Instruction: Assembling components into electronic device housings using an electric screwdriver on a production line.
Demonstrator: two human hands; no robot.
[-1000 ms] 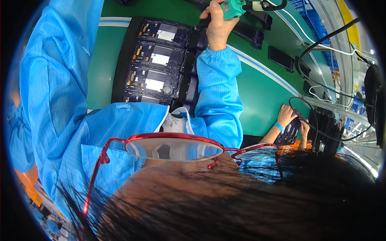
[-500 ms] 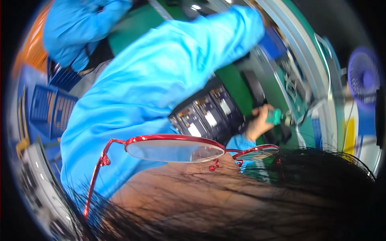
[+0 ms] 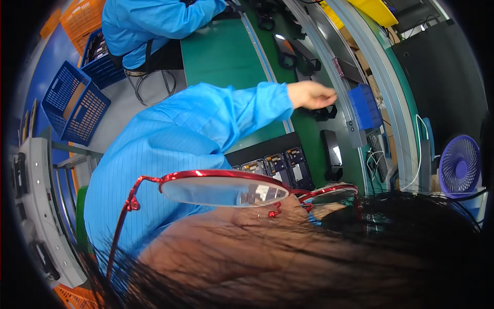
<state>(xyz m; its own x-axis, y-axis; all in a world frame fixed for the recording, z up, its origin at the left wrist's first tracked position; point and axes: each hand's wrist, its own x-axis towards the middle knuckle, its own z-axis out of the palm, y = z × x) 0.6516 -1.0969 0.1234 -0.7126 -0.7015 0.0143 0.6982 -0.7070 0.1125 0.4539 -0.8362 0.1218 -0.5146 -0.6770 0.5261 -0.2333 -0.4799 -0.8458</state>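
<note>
My left hand point(image 3: 311, 96) reaches out over the green bench, beside a blue plastic bin point(image 3: 366, 106). Its fingers are drawn together. Anything between the fingertips is too small to make out. Below the left sleeve lies a black tray point(image 3: 252, 154) with several flat dark electronic units point(image 3: 276, 166) in it, open with boards showing. Of my right hand point(image 3: 328, 210), only a patch of skin shows through the red-framed glasses, at the tray's lower right. Its fingers are hidden by the lens and hair.
A black block-shaped part point(image 3: 331, 149) stands right of the tray. More black parts point(image 3: 288, 54) line the bench farther up. A purple fan point(image 3: 459, 167) is at far right. Blue crates point(image 3: 72, 105) stand at left, near a blue-sleeved co-worker point(image 3: 154, 26).
The view has turned, shifting everything downward. My left hand, hidden at the far end before, now shows beside the blue bin. My right hand, earlier gripping a green object, is now mostly hidden.
</note>
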